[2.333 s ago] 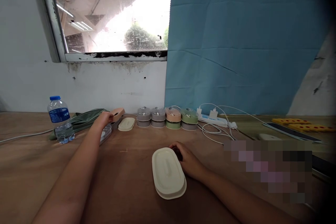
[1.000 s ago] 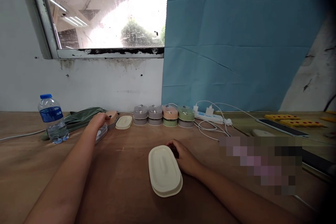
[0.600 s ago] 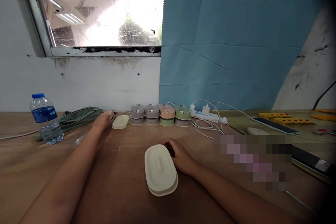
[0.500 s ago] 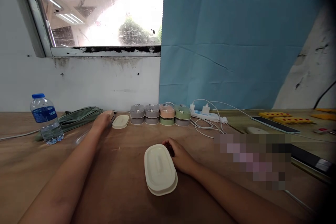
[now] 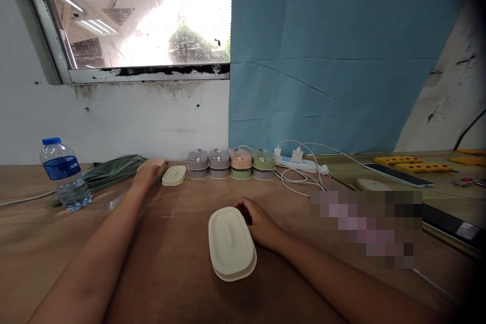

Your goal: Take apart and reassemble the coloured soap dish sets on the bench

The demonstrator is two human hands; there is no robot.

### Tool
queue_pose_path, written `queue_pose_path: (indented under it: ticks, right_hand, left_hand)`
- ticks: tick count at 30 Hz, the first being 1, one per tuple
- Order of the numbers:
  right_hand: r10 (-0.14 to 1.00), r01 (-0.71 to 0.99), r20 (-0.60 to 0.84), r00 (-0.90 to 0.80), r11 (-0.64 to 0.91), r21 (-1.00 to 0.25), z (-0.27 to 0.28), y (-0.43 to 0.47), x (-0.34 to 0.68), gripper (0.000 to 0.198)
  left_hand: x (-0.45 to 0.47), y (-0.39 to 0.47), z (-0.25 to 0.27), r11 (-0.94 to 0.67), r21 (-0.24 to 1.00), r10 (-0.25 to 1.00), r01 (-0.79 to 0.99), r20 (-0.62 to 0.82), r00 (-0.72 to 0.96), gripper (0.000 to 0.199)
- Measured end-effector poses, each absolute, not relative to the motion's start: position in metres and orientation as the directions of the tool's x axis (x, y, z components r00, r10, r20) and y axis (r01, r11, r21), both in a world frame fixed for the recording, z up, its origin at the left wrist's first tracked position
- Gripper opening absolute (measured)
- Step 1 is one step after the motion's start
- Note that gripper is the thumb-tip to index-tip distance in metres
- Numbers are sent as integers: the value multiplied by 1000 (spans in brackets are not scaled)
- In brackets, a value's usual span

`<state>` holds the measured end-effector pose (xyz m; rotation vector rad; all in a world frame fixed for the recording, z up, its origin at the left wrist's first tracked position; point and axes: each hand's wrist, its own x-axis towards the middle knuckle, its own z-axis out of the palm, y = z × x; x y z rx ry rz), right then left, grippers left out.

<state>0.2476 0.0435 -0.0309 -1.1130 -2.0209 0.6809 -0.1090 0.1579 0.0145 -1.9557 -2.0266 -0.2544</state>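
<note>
A cream oval-cornered container with a lid (image 5: 230, 239) is in front of me, its lid slightly askew over the lower rim. My right hand (image 5: 261, 224) curls its fingers against the container's far right side; the fingertips are partly hidden. Farther off to the left, my left hand (image 5: 146, 176) is closed over a peach-coloured flat piece (image 5: 161, 164), whose far edge shows past the fingers. Just right of that hand lies a flat cream lid (image 5: 174, 175).
Several small two-tier boxes (image 5: 240, 163) line the wall. A water bottle (image 5: 64, 174) and a green cloth bag (image 5: 112, 174) stand left. Right are a power strip (image 5: 298, 163) with white cables, a phone (image 5: 397, 174), yellow blocks (image 5: 423, 168) and a blurred patch.
My left hand has shifted slightly, and more of the peach-coloured piece shows beyond it. My right hand and the cream container stay nearly still. The view has turned a little.
</note>
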Motion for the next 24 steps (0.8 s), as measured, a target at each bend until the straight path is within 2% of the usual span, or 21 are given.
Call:
queue_pose_path:
  ticks: [8, 18, 24]
  right_hand:
    - [860, 492, 339, -381, 499, -714, -30, 44, 248, 23]
    - [857, 497, 348, -379, 506, -705, -30, 44, 246, 22]
    - [813, 452, 423, -402, 577, -680, -30, 45, 247, 22]
  left_hand:
    - [-111, 154, 17, 58, -44, 932, 997, 361, -39, 29]
    - [-111, 149, 21, 69, 50, 946, 996, 313, -81, 29]
    - [-76, 125, 54, 46, 150, 951, 988, 296, -90, 27]
